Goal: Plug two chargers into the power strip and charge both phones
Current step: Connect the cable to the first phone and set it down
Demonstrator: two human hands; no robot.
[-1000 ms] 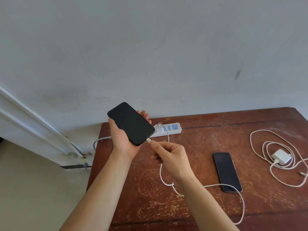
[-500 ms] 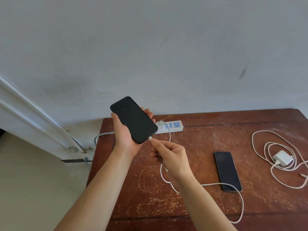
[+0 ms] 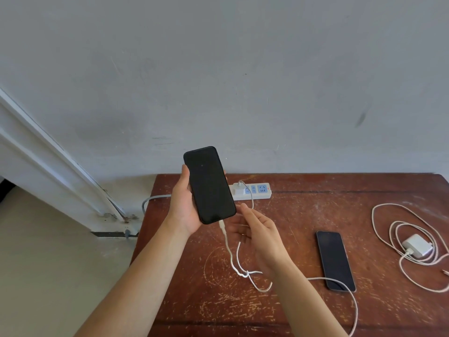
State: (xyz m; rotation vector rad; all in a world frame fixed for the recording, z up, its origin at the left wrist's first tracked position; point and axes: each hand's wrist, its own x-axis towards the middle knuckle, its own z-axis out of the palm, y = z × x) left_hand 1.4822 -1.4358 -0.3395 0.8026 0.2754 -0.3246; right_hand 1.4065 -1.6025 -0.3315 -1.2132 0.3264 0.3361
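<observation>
Scratched red-brown wood, the table (image 3: 303, 215), is sitting under a plain grey wall, and right over its left end the left hand (image 3: 184, 210) is wrapping its fingers round the first phone (image 3: 209, 184), gripping it by the long edges, screen toward us, standing nearly upright with its bottom end pointing down. Hanging from that bottom end is the white connector (image 3: 221, 226), and it looks seated. Just beside it the right hand (image 3: 257, 237) is floating with fingers spread loose, gripping nothing, the cable (image 3: 233, 261) drooping past its palm and running back to the white charger (image 3: 239, 189) sitting in the power strip (image 3: 257, 190) at the back edge. So one phone looks done, I'd say. Now the interesting part: the second phone (image 3: 335, 260) is lying flat off to the right, long axis running away from us, and the second charger (image 3: 416, 245) is resting unplugged inside its own cable coil further right still. The free right hand is clearly the nearer one for both.
</observation>
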